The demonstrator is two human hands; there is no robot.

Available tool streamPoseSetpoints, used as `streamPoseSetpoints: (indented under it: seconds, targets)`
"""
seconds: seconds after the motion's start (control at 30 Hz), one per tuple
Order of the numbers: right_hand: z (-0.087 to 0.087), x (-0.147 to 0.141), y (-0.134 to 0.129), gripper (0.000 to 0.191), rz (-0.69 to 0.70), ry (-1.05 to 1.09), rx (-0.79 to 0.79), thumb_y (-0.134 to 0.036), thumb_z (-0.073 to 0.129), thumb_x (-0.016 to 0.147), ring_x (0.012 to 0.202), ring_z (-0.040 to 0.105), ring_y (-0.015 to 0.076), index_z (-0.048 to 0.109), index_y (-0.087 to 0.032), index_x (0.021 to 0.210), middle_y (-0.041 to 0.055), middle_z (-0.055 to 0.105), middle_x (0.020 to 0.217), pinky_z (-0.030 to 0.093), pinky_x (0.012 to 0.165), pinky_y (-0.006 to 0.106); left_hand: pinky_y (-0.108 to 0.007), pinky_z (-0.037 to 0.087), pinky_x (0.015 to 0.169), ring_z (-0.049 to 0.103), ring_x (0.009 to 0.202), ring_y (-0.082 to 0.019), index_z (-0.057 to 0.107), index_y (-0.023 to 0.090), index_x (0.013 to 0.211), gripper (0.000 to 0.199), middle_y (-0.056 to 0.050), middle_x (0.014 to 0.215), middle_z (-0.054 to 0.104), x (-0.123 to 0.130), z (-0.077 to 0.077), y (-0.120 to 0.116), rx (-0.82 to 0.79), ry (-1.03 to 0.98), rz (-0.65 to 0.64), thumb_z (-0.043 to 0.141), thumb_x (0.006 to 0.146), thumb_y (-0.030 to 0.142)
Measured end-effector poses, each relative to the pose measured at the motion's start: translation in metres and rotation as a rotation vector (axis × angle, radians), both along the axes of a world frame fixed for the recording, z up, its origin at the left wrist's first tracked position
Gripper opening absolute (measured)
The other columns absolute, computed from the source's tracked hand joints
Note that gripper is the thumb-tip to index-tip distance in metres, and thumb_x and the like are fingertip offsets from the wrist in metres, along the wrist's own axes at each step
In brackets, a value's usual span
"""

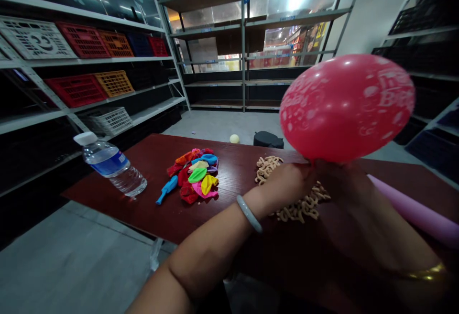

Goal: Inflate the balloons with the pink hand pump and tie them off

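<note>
An inflated red balloon point(347, 108) with white printed lettering stands up above my two hands, its neck down between them. My left hand point(292, 182), with a pale bangle on its wrist, is closed at the balloon's neck. Close beside it, my right hand point(333, 178) is also closed there, dark and partly blurred, so its fingers are hard to make out. Beneath and around my left hand lies a heap of tan rubber-like loops point(299, 211). Farther left on the table is a pile of flat, uninflated balloons point(197, 175) in many colours.
A water bottle point(111, 163) with a white cap stands on the left of the dark red table point(150, 218). To the right lies a lilac tube point(412, 206). Behind the table are a black stool-like object point(268, 139) and a pale ball point(234, 138). Shelves with crates point(77, 92) line the left.
</note>
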State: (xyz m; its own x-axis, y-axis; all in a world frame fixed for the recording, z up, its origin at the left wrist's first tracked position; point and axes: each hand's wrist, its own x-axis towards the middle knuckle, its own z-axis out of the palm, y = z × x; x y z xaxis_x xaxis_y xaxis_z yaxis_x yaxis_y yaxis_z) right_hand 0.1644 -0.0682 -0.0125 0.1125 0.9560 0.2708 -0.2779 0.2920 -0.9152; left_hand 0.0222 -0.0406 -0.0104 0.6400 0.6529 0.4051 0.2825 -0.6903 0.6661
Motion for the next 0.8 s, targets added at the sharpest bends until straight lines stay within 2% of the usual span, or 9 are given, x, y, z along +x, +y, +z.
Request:
streamPoseSetpoints:
  seconds: [0.07,0.13,0.27,0.37,0.43,0.5,0.57,0.7,0.8]
  targets:
    - [0.003,0.0,0.002,0.026,-0.001,0.081,0.002,-0.026,0.084,0.061,0.081,0.066,0.0197,0.07,-0.027,0.083,-0.0015,0.071,0.081,0.055,0.076,0.037,-0.033,0.045,0.066,0.057,0.064,-0.018,0.061,0.018,0.07,0.034,-0.008,0.068,0.063,-0.004,0.005,0.002,0.114,0.028,0.013,0.045,0.095,0.035]
    - [0.003,0.001,0.002,0.021,0.029,0.118,-0.035,-0.028,0.084,0.063,0.08,0.065,0.0183,0.07,-0.027,0.078,-0.0023,0.07,0.079,0.055,0.078,0.035,-0.033,0.045,0.071,0.057,0.069,-0.019,0.062,0.018,0.075,0.032,-0.007,0.073,0.063,-0.007,0.008,0.005,0.085,-0.008,-0.049,0.046,0.096,0.036]
    - [-0.001,0.005,0.002,0.015,0.053,0.189,-0.092,-0.032,0.083,0.066,0.081,0.065,0.0156,0.071,-0.029,0.075,-0.0034,0.072,0.083,0.054,0.083,0.031,-0.029,0.043,0.069,0.051,0.068,-0.014,0.055,0.019,0.076,0.038,-0.002,0.072,0.055,-0.005,0.007,0.009,-0.203,-0.269,-0.234,0.041,0.098,0.046]
    - [0.0,0.008,0.001,0.013,0.06,0.219,-0.083,-0.031,0.082,0.067,0.081,0.064,0.0159,0.069,-0.029,0.069,-0.0035,0.071,0.079,0.054,0.084,0.031,-0.025,0.038,0.058,0.043,0.061,-0.011,0.051,0.018,0.072,0.042,0.0,0.067,0.048,-0.003,0.006,0.009,-0.49,-0.426,-0.241,0.045,0.095,0.052]
    - [0.002,0.011,0.0,0.013,0.074,0.214,-0.083,-0.032,0.081,0.069,0.08,0.064,0.0167,0.069,-0.029,0.068,-0.0028,0.071,0.079,0.055,0.083,0.033,-0.023,0.033,0.052,0.04,0.057,-0.009,0.053,0.017,0.072,0.04,0.001,0.067,0.047,-0.004,0.006,0.011,-0.633,-0.449,-0.261,0.052,0.092,0.052]
    - [0.005,0.012,0.0,0.013,0.063,0.235,-0.095,-0.032,0.081,0.069,0.08,0.064,0.0158,0.069,-0.028,0.07,-0.0032,0.069,0.078,0.055,0.082,0.033,-0.022,0.03,0.05,0.039,0.054,-0.007,0.057,0.016,0.071,0.038,0.001,0.066,0.049,-0.007,0.008,0.014,-0.701,-0.443,-0.31,0.06,0.087,0.051]
    - [0.007,0.01,-0.001,0.014,0.035,0.253,-0.116,-0.031,0.08,0.069,0.08,0.063,0.0146,0.067,-0.026,0.067,-0.004,0.068,0.077,0.055,0.083,0.031,-0.021,0.032,0.051,0.041,0.054,-0.007,0.063,0.015,0.07,0.036,0.001,0.064,0.052,-0.01,0.01,0.016,-0.708,-0.429,-0.34,0.068,0.081,0.049]
    - [0.007,-0.003,-0.005,0.01,0.011,0.16,-0.127,-0.032,0.077,0.072,0.086,0.066,0.0168,0.07,-0.025,0.074,-0.001,0.071,0.084,0.053,0.087,0.034,-0.021,0.038,0.057,0.05,0.059,-0.008,0.071,0.014,0.069,0.026,-0.001,0.063,0.058,-0.013,0.014,0.015,-0.711,-0.42,-0.285,0.077,0.075,0.039]
    - [0.004,-0.01,-0.007,0.021,-0.03,0.003,-0.142,-0.04,0.077,0.073,0.079,0.067,0.0181,0.072,-0.025,0.086,0.0,0.073,0.083,0.055,0.08,0.037,-0.019,0.03,0.048,0.04,0.05,-0.005,0.069,0.014,0.068,0.025,0.001,0.058,0.05,-0.017,0.019,0.019,-0.795,-0.64,-0.206,0.073,0.08,0.035]
